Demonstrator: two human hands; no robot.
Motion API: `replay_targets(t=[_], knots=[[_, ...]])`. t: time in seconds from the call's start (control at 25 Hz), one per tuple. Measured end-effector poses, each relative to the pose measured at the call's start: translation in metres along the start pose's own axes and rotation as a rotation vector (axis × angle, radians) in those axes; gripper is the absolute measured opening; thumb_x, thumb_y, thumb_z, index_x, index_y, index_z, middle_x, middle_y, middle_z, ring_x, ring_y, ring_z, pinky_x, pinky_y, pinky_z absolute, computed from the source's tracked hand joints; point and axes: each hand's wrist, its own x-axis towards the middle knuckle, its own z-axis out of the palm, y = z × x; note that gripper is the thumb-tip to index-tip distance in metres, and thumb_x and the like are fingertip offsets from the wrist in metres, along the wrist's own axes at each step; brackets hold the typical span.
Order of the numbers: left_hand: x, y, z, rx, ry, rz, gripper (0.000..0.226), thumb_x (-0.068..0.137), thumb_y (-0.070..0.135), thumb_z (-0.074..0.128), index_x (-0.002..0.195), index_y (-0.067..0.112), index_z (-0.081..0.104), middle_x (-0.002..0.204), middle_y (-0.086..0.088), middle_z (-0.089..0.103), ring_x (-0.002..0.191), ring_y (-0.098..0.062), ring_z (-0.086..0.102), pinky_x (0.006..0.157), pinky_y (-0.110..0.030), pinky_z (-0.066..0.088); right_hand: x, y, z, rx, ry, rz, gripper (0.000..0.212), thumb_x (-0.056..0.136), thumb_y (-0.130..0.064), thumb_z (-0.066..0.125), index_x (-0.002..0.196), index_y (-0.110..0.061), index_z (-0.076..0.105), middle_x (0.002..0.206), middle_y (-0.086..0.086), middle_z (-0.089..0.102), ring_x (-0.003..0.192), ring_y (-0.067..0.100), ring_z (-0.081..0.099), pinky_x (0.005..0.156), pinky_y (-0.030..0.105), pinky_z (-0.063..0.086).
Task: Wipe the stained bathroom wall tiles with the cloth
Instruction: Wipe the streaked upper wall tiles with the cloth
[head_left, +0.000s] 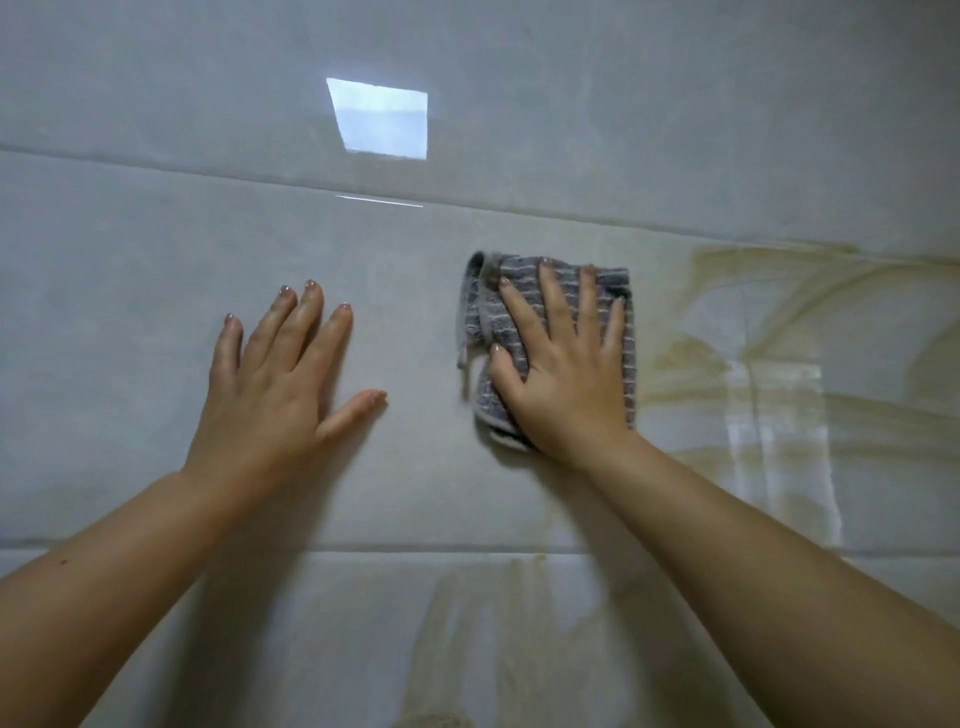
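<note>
Grey striped cloth (485, 317) pressed flat against wall tiles (130, 249) by right hand (566, 379), fingers spread straight over it, none curled round it. Left hand (280, 379) laid flat on tile at cloth's 9 o'clock, fingers extended, nothing held. Yellowish stains (753, 332) seen at cloth's 3 o'clock, more at 6 o'clock below grout line (156, 545).

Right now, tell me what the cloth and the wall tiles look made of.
Cloth: soft woven fabric, perhaps terry, matte grey with pale stripes; it folds and bunches. Wall tiles: probably glazed ceramic, glossy; they reflect a bright patch.
</note>
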Motion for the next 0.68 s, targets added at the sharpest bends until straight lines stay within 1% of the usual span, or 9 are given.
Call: replay_targets(t=[0.04,0.08,0.16,0.24,0.28,0.44,0.48,0.52,0.68], knots=[[0.0,0.0,-0.002,0.0,-0.011,-0.006,0.085,0.085,0.073,0.022,0.155,0.026,0.024,0.165,0.0,0.011,0.152,-0.015,0.002,0.121,-0.048,0.001,0.012,0.011,-0.003,-0.012,-0.015,-0.037,0.066,0.088,-0.057,0.025,0.151,-0.037,0.025,0.162,0.002,0.014,0.149,0.034,0.003,0.118,0.059,0.0],[0.0,0.001,-0.005,0.0,-0.02,-0.018,0.085,0.084,0.073,0.023,0.155,0.026,0.023,0.165,0.0,0.01,0.152,-0.014,0.001,0.121,-0.047,0.0,0.025,0.029,-0.006,-0.025,-0.016,0.013,0.068,0.087,-0.059,0.021,0.151,-0.037,0.024,0.163,0.002,0.013,0.15,0.033,0.002,0.118,0.06,0.001],[0.0,0.005,-0.008,-0.002,-0.017,-0.036,0.085,0.083,0.072,0.023,0.155,0.027,0.022,0.165,0.001,0.009,0.152,-0.014,0.0,0.121,-0.046,0.0,0.036,0.072,-0.01,-0.004,0.004,0.264,0.073,0.085,-0.06,0.014,0.152,-0.034,0.024,0.163,0.003,0.01,0.149,0.035,0.002,0.117,0.061,0.002],[-0.001,0.009,-0.009,-0.006,-0.011,-0.029,0.083,0.085,0.069,0.022,0.156,0.025,0.021,0.165,0.0,0.009,0.152,-0.015,0.001,0.121,-0.046,0.001,0.003,0.077,-0.009,0.003,0.061,0.376,0.072,0.086,-0.057,0.018,0.152,-0.03,0.027,0.163,0.006,0.013,0.149,0.037,0.005,0.116,0.063,0.005],[0.0,0.011,-0.008,-0.01,-0.012,-0.022,0.081,0.086,0.066,0.022,0.156,0.024,0.021,0.165,-0.001,0.01,0.152,-0.016,0.001,0.121,-0.047,0.001,-0.023,0.057,-0.006,-0.011,0.07,0.334,0.069,0.088,-0.055,0.024,0.151,-0.029,0.03,0.162,0.007,0.015,0.148,0.038,0.006,0.116,0.063,0.006],[0.008,0.03,-0.005,-0.037,-0.004,-0.013,0.075,0.089,0.059,0.02,0.155,0.023,0.022,0.165,-0.001,0.011,0.152,-0.017,0.002,0.121,-0.048,0.002,-0.077,-0.034,0.007,0.06,0.037,-0.173,0.064,0.086,-0.05,0.044,0.147,-0.032,0.038,0.16,0.007,0.023,0.148,0.039,0.012,0.115,0.064,0.008],[0.009,0.034,-0.005,-0.037,0.003,-0.002,0.075,0.089,0.059,0.021,0.155,0.024,0.022,0.165,-0.001,0.011,0.152,-0.017,0.002,0.121,-0.048,0.002,-0.07,-0.032,0.007,0.05,0.028,-0.236,0.064,0.085,-0.051,0.045,0.147,-0.034,0.038,0.16,0.006,0.024,0.148,0.038,0.013,0.115,0.064,0.01],[0.009,0.036,-0.006,-0.03,0.0,0.016,0.075,0.089,0.06,0.022,0.155,0.024,0.022,0.165,-0.001,0.011,0.152,-0.017,0.002,0.121,-0.048,0.002,-0.061,-0.016,0.007,0.026,0.046,-0.222,0.064,0.085,-0.052,0.045,0.147,-0.035,0.038,0.16,0.005,0.025,0.148,0.037,0.014,0.115,0.063,0.012],[-0.004,0.029,-0.005,0.001,-0.11,0.049,0.083,0.084,0.07,0.02,0.156,0.029,0.016,0.166,0.004,0.002,0.152,-0.013,-0.006,0.122,-0.048,-0.003,-0.07,0.066,0.0,-0.005,0.082,0.235,0.064,0.089,-0.051,0.034,0.149,-0.028,0.034,0.16,0.009,0.021,0.147,0.039,0.012,0.114,0.065,0.011]])
